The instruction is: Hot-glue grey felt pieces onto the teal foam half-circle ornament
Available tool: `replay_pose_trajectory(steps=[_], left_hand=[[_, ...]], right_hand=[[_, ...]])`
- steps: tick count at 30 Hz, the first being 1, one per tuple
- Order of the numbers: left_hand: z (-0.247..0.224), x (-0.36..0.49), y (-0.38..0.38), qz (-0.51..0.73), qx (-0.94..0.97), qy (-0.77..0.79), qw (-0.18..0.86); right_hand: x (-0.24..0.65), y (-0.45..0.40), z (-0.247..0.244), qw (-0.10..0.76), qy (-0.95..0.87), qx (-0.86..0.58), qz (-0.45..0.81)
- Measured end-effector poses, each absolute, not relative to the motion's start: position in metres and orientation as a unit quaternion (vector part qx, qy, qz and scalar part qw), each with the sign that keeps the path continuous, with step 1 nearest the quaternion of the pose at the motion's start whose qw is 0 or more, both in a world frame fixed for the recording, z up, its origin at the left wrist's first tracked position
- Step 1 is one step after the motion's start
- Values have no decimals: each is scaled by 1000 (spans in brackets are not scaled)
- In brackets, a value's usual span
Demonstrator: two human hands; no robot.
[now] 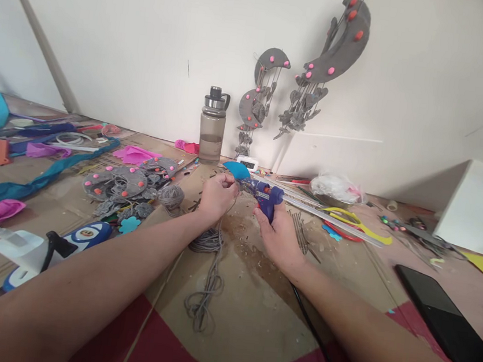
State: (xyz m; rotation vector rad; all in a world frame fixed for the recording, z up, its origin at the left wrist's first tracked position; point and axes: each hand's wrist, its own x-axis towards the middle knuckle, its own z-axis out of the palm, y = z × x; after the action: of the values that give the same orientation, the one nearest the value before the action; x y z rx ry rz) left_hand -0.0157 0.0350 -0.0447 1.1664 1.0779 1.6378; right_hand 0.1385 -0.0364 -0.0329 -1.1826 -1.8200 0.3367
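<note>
My right hand (278, 229) is wrapped round the handle of a blue hot glue gun (266, 195), its nozzle pointing left. Close to the nozzle, my left hand (220, 195) is closed in a pinch at the lower edge of a bright blue curved piece (236, 170). A thin grey strand hangs from those fingers, and the exact contact is partly hidden. Below my left wrist lies a bundle of grey yarn (207, 241), its loose loops trailing towards me. A ball of grey yarn (171, 197) sits to the left. The gun's black cord (312, 325) passes under my right forearm.
A water bottle (212, 128) stands by the wall, near grey crescent hangings (338, 55) with pink and orange dots. Left lie another dotted grey hanging (117, 183) and a blue-and-white tool (87, 237). Yellow scissors (350, 218) and a black phone (435, 313) lie right.
</note>
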Motion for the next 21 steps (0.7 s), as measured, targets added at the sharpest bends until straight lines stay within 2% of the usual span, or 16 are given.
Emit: replay_pose_trajectory(steps=[21], left_hand=[[-44,-19,34,638,506,445,373]], right_hand=[[140,-37,-33,450,-724,-509,120]])
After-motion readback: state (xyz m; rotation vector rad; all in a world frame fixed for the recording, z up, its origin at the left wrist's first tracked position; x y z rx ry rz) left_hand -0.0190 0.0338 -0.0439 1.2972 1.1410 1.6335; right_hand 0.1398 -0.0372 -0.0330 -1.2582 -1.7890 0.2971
